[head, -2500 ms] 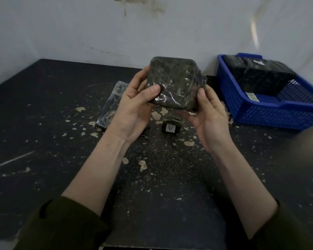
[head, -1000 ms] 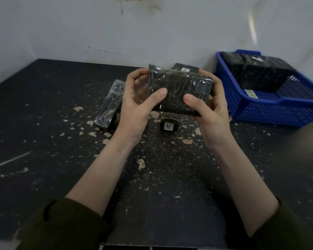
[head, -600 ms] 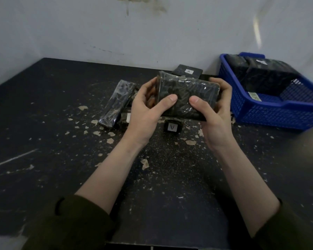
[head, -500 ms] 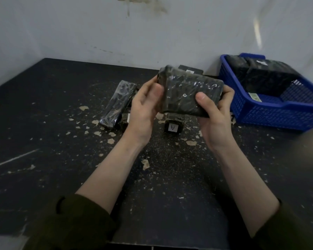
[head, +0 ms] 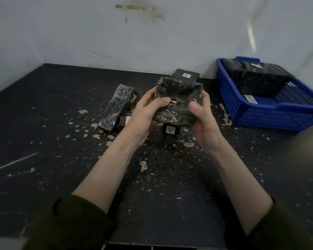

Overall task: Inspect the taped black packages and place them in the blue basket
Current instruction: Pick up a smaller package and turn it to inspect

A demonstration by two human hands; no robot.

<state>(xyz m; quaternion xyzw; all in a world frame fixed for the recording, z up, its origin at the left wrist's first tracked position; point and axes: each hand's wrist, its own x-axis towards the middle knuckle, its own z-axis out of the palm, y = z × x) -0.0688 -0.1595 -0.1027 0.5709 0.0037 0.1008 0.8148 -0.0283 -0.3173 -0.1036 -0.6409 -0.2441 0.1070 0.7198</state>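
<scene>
At the bottom of the frame your dark sleeves (head: pixel 70 222) end at bare forearms that reach up over the black surface (head: pixel 52 150), which is strewn with pale flakes (head: pixel 143 166).

Just above centre, your left hand (head: pixel 145 112) and right hand (head: pixel 204 121) hold one taped black package (head: pixel 177 98) clear of the surface. Each grip is clamped on it, thumbs pressed onto the face turned toward you and fingers wrapped behind its two sides. The glossy wrap is crinkled, and the package is tilted so you look onto its broad face. I judge this to be the inspection step, with the placing not yet begun.

Directly below your hands, a small labelled package (head: pixel 170 130) lies on the surface. Left of centre lies a long wrapped package (head: pixel 116 107), with something paler tucked at its right edge that is too hidden to identify. Behind your hands, close to the wall (head: pixel 152 42), a flat labelled package (head: pixel 185 76) shows above the one you hold.

In the upper right sits the blue basket (head: pixel 260 116), well apart from your hands. It already holds at least two black packages (head: pixel 260 78) leaning at its far end. So part of the job looks done. What is left, as far as can be seen, is the package in your hands plus at least three on the surface.
</scene>
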